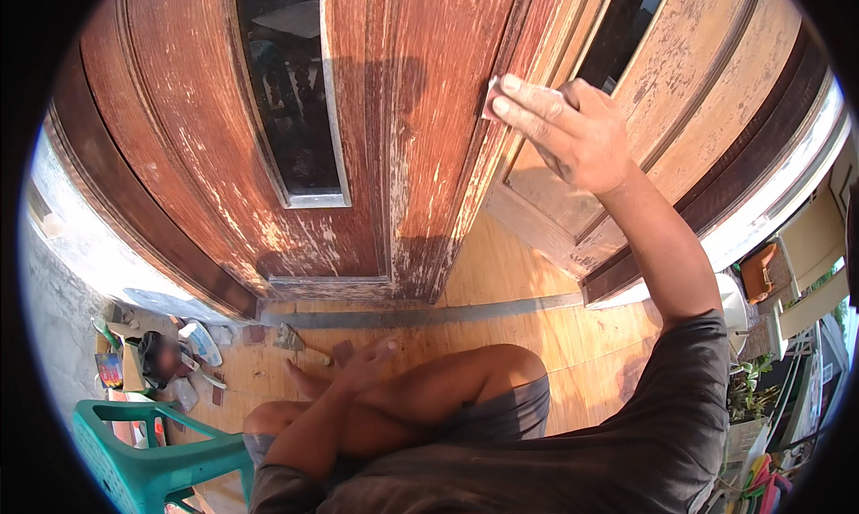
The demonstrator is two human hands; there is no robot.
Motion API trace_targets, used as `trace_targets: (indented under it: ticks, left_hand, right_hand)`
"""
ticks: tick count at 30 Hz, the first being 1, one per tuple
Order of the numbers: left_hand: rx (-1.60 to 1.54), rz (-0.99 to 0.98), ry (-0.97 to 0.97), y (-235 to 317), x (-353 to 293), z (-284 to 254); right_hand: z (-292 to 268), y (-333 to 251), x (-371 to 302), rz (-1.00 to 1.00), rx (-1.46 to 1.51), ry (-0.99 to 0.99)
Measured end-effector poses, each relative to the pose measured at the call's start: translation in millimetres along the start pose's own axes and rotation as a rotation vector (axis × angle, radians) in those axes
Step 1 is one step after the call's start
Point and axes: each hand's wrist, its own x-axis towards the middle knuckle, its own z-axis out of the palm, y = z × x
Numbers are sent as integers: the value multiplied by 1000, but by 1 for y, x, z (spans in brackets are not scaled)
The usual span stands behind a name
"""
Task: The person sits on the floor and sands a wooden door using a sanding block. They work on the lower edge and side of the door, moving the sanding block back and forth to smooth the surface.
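Observation:
My right hand is raised to the edge of a worn red-brown wooden door, its fingers pressing a small folded piece of sandpaper against the wood. Pale bare streaks run through the door's old finish, mostly along the edge and low on the panel. Beside it, a second door leaf is stripped to lighter wood in patches. Low in front of me, my left hand rests over my crossed leg with fingers stretched out, holding nothing.
A green plastic stool stands at my left. Near the wall lie a scraper, a white-and-blue bottle and a dark plastic bag. A dark threshold strip crosses the tan floor. Plants are at far right.

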Motion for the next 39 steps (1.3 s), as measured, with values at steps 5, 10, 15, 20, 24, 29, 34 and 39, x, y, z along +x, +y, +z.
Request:
trace_targets:
  ticks: [5,10,15,20,24,29,34,39]
  left_hand:
    - [143,81,-18,-11,2,5]
    - [181,39,13,-6,-4,0]
    - [186,95,-13,6,-4,6]
    - [228,47,33,13,-9,7]
    - [180,76,-21,6,1,5]
    - [216,39,-21,0,5,1]
    - [218,30,-8,6,0,4]
    - [182,74,-39,1,7,2]
  right_hand:
    - [6,-10,7,171,33,23]
    - [18,-28,-33,-76,106,-176]
    - [29,-30,-35,134,43,-49]
    - [25,-40,-46,-127,165,-279]
    - [24,-32,-43,150,61,-138]
    - [21,-50,-37,-93,236,-246]
    - [20,-20,-10,145,37,-13]
    - [26,-43,-41,-61,197,-246]
